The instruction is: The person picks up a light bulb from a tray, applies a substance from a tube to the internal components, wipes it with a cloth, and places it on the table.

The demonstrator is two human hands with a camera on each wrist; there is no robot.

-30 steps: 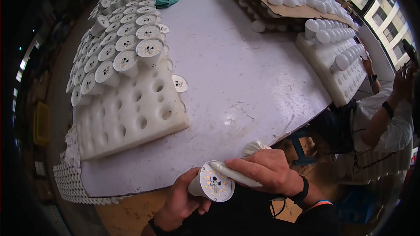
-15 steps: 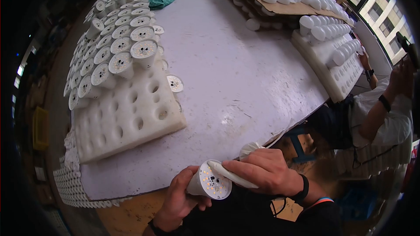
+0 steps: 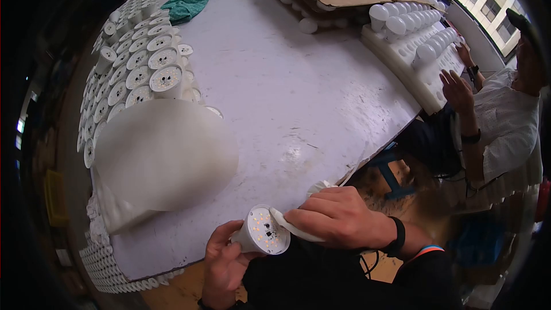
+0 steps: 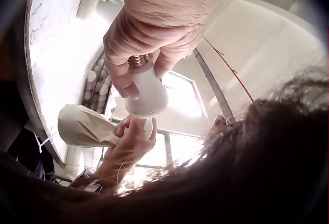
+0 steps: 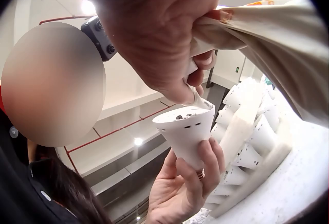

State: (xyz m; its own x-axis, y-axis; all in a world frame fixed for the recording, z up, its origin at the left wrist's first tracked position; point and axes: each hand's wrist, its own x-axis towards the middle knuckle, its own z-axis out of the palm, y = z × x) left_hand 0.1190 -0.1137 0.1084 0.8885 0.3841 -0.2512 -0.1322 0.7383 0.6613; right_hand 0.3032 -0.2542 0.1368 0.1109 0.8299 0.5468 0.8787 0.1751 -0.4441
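Note:
My left hand holds a white bulb base by its body, its round face with yellow LEDs and black parts uncovered. Pinched in my right hand is a soft white pouch, its narrow tip at the upper right edge of that face. In the left wrist view the fingers of my left hand grip the bulb base near its metal screw end. The right wrist view shows the pouch bunched in my right hand, its tip at the rim of the upright base.
Rows of LED bases stand at the left, behind a foam block partly covered by a pale blur. A green cloth lies farther back. Domed bulbs fill another foam block at the right, beside a seated person.
The head view has shifted, so the table items sit farther left. Both hands and the base appear slightly left, with the pouch tip still at its edge. The other person's raised hand is lower.

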